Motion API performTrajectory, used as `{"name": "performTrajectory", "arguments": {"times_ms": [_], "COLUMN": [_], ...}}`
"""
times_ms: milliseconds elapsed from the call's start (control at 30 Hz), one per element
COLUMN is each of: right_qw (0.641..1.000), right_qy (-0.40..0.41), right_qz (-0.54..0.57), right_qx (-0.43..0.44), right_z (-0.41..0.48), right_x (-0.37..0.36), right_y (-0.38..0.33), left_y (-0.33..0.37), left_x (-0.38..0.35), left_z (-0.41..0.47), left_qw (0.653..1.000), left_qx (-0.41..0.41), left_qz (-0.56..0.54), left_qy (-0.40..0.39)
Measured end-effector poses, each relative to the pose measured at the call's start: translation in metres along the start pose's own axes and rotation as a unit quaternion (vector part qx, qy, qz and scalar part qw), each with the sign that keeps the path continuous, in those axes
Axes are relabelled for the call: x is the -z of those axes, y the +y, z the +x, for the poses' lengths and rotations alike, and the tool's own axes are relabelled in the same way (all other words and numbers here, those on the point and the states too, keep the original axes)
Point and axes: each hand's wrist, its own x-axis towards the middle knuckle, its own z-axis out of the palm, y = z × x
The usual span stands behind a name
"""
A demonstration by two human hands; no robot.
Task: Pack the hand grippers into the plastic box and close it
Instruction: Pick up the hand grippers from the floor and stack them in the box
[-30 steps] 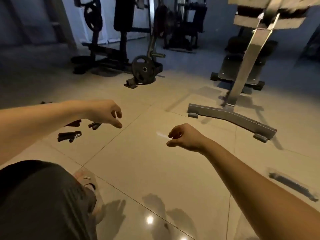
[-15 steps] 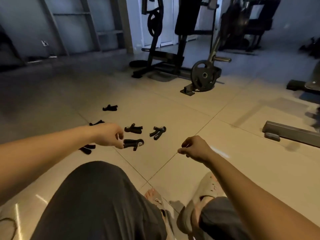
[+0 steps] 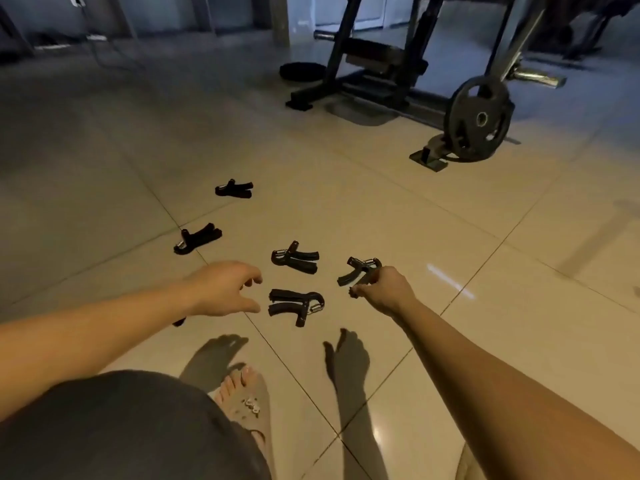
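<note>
The black hand grippers lie loose on the tiled floor [image 3: 450, 237], in front of the person sitting there. The left hand [image 3: 221, 289] hangs just above the floor with fingers and thumb spread wide. It holds nothing and is just beside the nearest gripper [image 3: 296, 306]. The right hand [image 3: 384, 289] has its fingers curled in, right up against the right gripper [image 3: 360, 273]. I cannot tell if it has hold of it or is only next to it.

The middle gripper [image 3: 295, 260] lies between the hands, a bit further out. The left gripper [image 3: 197, 238] and the far gripper [image 3: 233, 189] lie well apart from both hands. A black bit [image 3: 179, 321] pokes out from under the left wrist, and the rest of it is hidden.

Half a second ago the right hand was apart from its gripper, and the left hand was more curled.
</note>
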Motion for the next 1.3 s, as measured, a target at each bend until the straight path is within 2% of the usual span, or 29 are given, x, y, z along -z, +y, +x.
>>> {"name": "performTrajectory", "arguments": {"times_ms": [267, 367, 467, 633, 733, 867, 1000, 1200, 1300], "right_qw": [0.998, 0.996, 0.991, 0.975, 0.965, 0.965, 0.971, 0.978, 0.985], "right_qy": [-0.023, -0.020, 0.008, 0.046, 0.079, 0.070, 0.061, 0.054, 0.061], "right_qz": [0.012, 0.010, -0.001, -0.045, -0.088, -0.113, -0.152, -0.130, -0.091], "right_qx": [-0.065, -0.091, -0.135, -0.212, -0.236, -0.224, -0.175, -0.155, -0.134], "right_z": [0.118, 0.150, 0.179, 0.210, 0.216, 0.216, 0.198, 0.160, 0.140], "right_x": [-0.064, -0.079, -0.093, -0.115, -0.122, -0.121, -0.115, -0.101, -0.080], "right_y": [0.027, 0.039, 0.049, 0.050, 0.044, 0.048, 0.064, 0.080, 0.078], "left_y": [-0.039, -0.042, -0.044, -0.042, -0.042, -0.047, -0.041, -0.030, -0.026], "left_x": [-0.083, -0.112, -0.144, -0.171, -0.177, -0.179, -0.169, -0.150, -0.135], "left_z": [0.117, 0.149, 0.175, 0.198, 0.202, 0.205, 0.203, 0.178, 0.158], "left_qw": [0.998, 0.997, 0.997, 0.996, 0.997, 0.996, 0.995, 0.990, 0.990], "left_qx": [-0.033, -0.053, -0.058, -0.047, -0.059, -0.076, -0.037, -0.009, -0.020], "left_qz": [-0.041, -0.037, -0.036, -0.035, -0.027, -0.044, -0.064, -0.116, -0.132], "left_qy": [-0.042, -0.033, -0.020, -0.067, -0.050, -0.028, -0.073, -0.078, -0.033]}}
